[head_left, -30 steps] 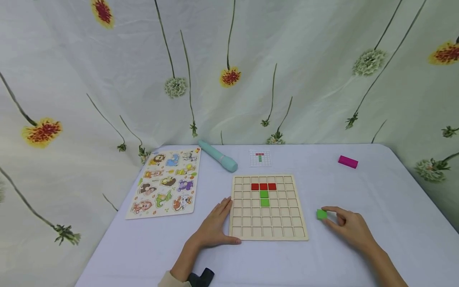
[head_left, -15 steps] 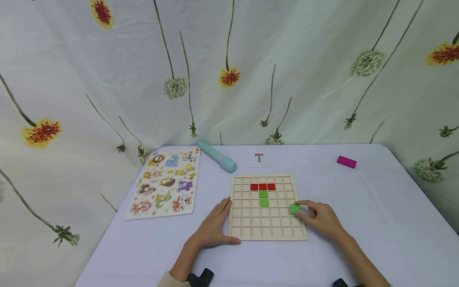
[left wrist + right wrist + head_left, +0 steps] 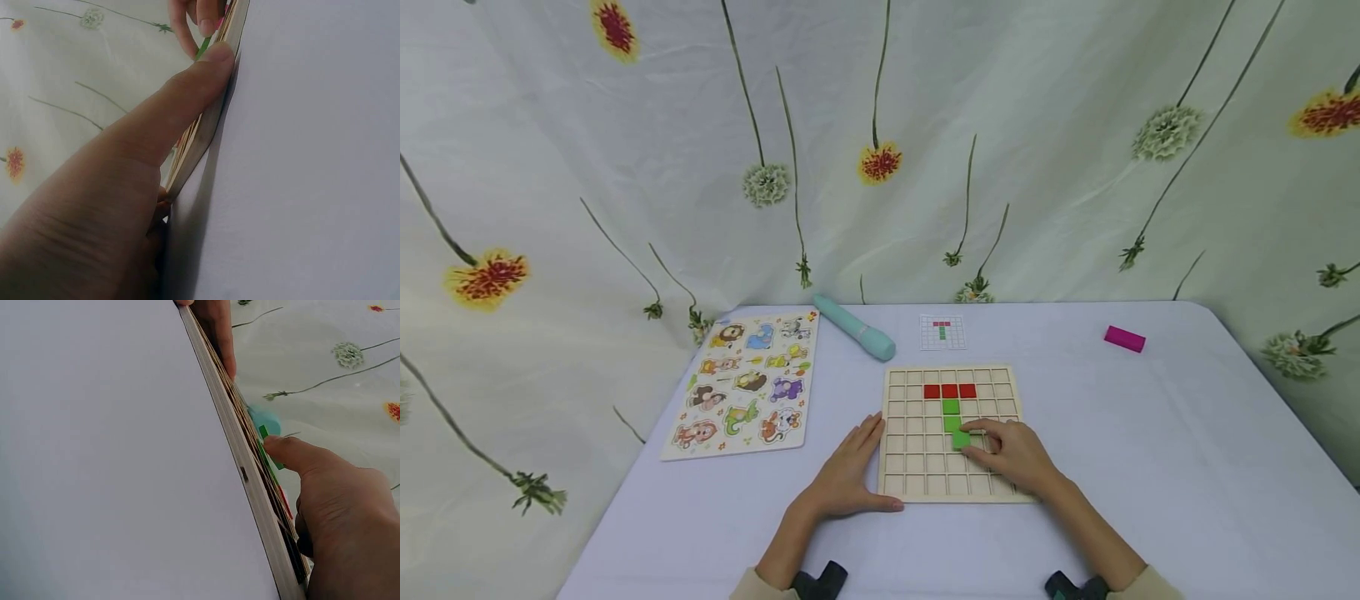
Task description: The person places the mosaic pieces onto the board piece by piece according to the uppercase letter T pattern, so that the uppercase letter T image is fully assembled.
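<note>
A light wooden grid board (image 3: 916, 484) lies on the table. In it sit a row of three red tiles (image 3: 950, 391) and, below the middle one, two green tiles (image 3: 951, 407) in a column. My right hand (image 3: 1018, 457) pinches another green tile (image 3: 960, 441) between thumb and index finger, just below that column. In the right wrist view this held green tile (image 3: 264, 430) stands above the board surface. My left hand (image 3: 848, 477) rests along the board's left edge with straight fingers, its thumb at the front edge. The left wrist view shows this thumb (image 3: 215, 55) against the rim.
Behind the board lies a small printed grid card (image 3: 943, 332) with a red and green T pattern. A teal microphone-like object (image 3: 854, 327) and an animal puzzle board (image 3: 745, 383) are at the left. A magenta block (image 3: 1125, 338) lies at the back right.
My right hand has carried the green tile leftward from the table beside the board to over the grid, below the green column. The left hand has stayed at the board's edge.
</note>
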`<state>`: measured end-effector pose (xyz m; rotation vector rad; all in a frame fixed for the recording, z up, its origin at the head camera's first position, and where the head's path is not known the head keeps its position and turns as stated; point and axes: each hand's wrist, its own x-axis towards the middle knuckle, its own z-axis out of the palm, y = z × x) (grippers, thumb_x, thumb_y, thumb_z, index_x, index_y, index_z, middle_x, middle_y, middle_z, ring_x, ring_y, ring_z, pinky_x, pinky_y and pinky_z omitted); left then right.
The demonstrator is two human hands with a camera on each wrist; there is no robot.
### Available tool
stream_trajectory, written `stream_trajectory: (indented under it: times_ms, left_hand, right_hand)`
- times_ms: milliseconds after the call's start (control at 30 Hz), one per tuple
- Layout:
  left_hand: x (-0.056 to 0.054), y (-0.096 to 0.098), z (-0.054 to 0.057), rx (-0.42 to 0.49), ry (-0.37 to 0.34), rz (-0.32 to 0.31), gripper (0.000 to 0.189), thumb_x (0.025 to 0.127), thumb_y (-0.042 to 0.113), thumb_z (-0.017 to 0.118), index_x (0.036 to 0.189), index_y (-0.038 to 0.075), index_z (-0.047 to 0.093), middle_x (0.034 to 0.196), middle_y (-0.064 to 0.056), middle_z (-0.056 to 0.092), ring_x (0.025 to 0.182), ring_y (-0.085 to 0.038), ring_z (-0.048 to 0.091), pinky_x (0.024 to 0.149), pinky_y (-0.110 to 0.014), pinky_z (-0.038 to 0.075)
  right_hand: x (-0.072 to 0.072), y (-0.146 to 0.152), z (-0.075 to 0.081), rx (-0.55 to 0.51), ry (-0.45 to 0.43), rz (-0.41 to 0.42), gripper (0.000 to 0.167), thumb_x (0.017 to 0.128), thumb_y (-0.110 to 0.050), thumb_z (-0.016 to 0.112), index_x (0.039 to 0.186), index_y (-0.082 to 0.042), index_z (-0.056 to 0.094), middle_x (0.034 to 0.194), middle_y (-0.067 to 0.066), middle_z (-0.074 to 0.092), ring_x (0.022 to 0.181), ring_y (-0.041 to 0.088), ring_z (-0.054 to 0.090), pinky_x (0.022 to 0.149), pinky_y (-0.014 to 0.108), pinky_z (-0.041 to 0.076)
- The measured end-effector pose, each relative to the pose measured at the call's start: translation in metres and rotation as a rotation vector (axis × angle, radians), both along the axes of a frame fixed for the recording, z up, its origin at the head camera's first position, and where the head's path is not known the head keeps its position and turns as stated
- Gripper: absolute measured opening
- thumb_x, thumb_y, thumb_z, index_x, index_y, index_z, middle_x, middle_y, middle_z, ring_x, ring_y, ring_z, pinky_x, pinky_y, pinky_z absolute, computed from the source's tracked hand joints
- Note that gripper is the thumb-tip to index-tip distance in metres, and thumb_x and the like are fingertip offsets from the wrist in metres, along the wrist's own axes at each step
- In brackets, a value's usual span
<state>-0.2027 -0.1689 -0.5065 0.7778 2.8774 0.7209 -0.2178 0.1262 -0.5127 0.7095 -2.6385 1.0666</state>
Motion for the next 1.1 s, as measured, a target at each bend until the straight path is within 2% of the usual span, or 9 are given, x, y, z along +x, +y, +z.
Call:
stream_trajectory:
  times_ms: [167,600,800,933,1033,1100]
  left_hand:
    - [0.001,-0.001,0.001,0.001,-0.003,-0.004,0.123,0.058,0.077,0.064,0.148,0.008,0.016,0.154,-0.004,0.012,0.14,-0.02,0.009,0.109,-0.042,0.021]
    - [-0.001,0.0,0.0,-0.006,0.01,-0.009,0.123,0.058,0.078,0.062,0.148,0.009,0.016,0.154,-0.004,0.013,0.139,-0.02,0.01,0.109,-0.042,0.021]
    - [-0.001,-0.002,0.0,0.003,0.002,-0.007,0.123,0.058,0.077,0.064,0.148,0.007,0.017,0.154,-0.005,0.013,0.139,-0.021,0.01,0.109,-0.042,0.02]
    - [0.0,-0.004,-0.001,0.009,0.005,0.001,0.124,0.058,0.076,0.065,0.148,0.006,0.018,0.153,-0.005,0.013,0.139,-0.022,0.011,0.109,-0.042,0.02]
    - [-0.001,-0.007,0.0,0.036,-0.032,0.002,0.12,0.06,0.074,0.066,0.148,0.008,0.017,0.154,-0.004,0.013,0.139,-0.022,0.01,0.109,-0.044,0.02]
    - [-0.002,-0.01,0.005,0.094,-0.103,0.006,0.113,0.065,0.067,0.068,0.148,0.01,0.018,0.153,-0.004,0.014,0.139,-0.024,0.01,0.109,-0.046,0.019]
  right_hand:
    - [0.0,-0.009,0.001,0.023,-0.007,0.001,0.028,0.079,-0.04,0.071,0.102,-0.025,0.07,0.047,-0.019,0.031,0.044,-0.002,0.029,0.042,0.018,0.028]
    - [0.0,-0.01,-0.001,0.092,0.068,-0.03,0.028,0.078,-0.041,0.071,0.101,-0.025,0.07,0.047,-0.02,0.031,0.045,-0.003,0.027,0.048,0.019,0.029]
    - [0.0,-0.01,-0.002,0.076,0.062,-0.032,0.03,0.078,-0.041,0.071,0.104,-0.026,0.069,0.049,-0.02,0.03,0.046,-0.002,0.028,0.047,0.018,0.028]
    - [0.001,-0.003,0.003,0.043,0.05,-0.041,0.03,0.078,-0.038,0.072,0.105,-0.025,0.068,0.049,-0.019,0.031,0.047,-0.001,0.029,0.048,0.02,0.03]
    - [0.001,0.013,0.01,0.032,0.037,-0.097,0.03,0.079,-0.034,0.072,0.106,-0.022,0.068,0.049,-0.018,0.031,0.047,0.001,0.028,0.049,0.022,0.031]
    - [0.0,0.029,0.017,0.033,0.04,-0.149,0.028,0.08,-0.031,0.072,0.105,-0.021,0.069,0.049,-0.017,0.031,0.046,0.002,0.028,0.049,0.023,0.03]
